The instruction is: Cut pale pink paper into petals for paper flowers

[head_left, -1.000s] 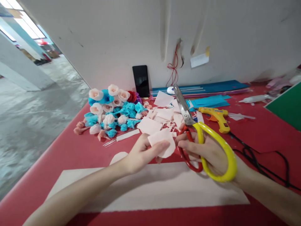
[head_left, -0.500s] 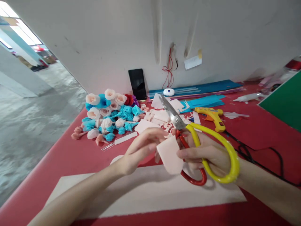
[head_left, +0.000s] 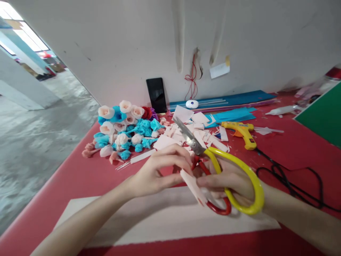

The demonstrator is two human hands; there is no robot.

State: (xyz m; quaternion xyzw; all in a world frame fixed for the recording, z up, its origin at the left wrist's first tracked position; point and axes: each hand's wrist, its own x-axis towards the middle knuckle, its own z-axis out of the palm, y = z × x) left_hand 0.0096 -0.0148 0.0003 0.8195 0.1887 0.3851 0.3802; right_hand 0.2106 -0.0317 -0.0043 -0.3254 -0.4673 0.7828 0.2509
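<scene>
My right hand [head_left: 226,179] is closed around a pair of scissors [head_left: 211,153] with one yellow and one red handle, its blades pointing up and left. A small pale pink piece of crepe paper [head_left: 193,186] is also pinched under that hand's thumb, turned nearly edge-on. My left hand [head_left: 165,167] is closed at the upper left edge of this piece, thumb and fingers pinching there; the fingertips are partly hidden. Below both hands a long pale paper sheet [head_left: 160,220] lies flat on the red table [head_left: 103,185].
Paper flowers [head_left: 122,131] in pink, blue and red lie at the left. Behind my hands are pale paper scraps [head_left: 173,133]. A yellow glue gun [head_left: 243,133] with a black cord [head_left: 287,181] lies at the right. A phone [head_left: 156,95] leans on the wall.
The small paper piece has turned from facing me to nearly edge-on. The scissors have shifted slightly left and down, and my left hand's fingers have curled in more.
</scene>
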